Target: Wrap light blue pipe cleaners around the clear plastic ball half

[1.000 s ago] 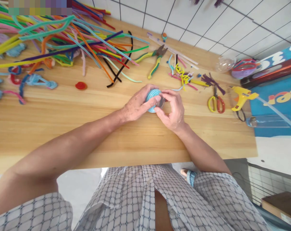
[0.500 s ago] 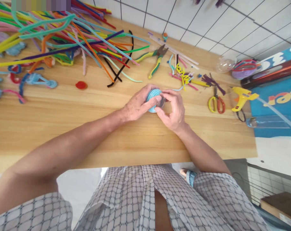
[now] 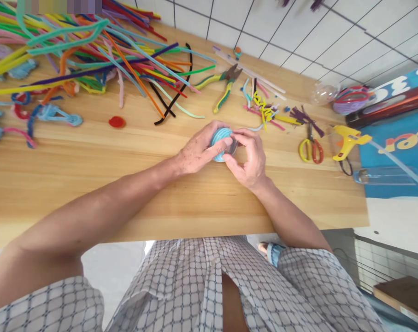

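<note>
White tiles are backing your wooden tabletop, where pipe cleaners are lying heaped toward the left. Your left hand is holding the blue-ridged ball in front of you; your right hand is pinching its clear side. Ideally, your left is steadying gently while your right is pressing evenly, thumb opposing fingers.

Two hands, one held ball, one pliers, one scissors, one glue gun
</note>
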`<state>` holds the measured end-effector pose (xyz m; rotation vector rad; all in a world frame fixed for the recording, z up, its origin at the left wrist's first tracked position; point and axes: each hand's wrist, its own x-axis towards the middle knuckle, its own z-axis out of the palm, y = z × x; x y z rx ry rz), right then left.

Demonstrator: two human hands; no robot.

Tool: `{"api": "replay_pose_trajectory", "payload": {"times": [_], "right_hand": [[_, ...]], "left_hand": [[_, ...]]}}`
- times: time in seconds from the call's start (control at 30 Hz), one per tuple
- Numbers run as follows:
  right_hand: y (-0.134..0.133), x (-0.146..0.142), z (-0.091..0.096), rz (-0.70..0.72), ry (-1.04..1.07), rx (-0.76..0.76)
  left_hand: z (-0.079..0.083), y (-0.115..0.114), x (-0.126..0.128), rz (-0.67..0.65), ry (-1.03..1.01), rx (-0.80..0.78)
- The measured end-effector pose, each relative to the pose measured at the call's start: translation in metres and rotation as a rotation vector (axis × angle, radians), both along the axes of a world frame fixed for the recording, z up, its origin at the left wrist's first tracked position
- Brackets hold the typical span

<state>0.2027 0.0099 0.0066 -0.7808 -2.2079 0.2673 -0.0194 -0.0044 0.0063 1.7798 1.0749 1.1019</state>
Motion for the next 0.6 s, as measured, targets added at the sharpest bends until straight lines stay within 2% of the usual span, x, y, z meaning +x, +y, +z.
{"api": "replay_pose_trajectory", "payload": {"times": [0.6], "right_hand": [[0.0000,-0.0009,0.0010,0.000,0.017,0.027]], "left_hand": [[-0.0021,0.0000,0.0015,0.003,-0.026,-0.003]]}}
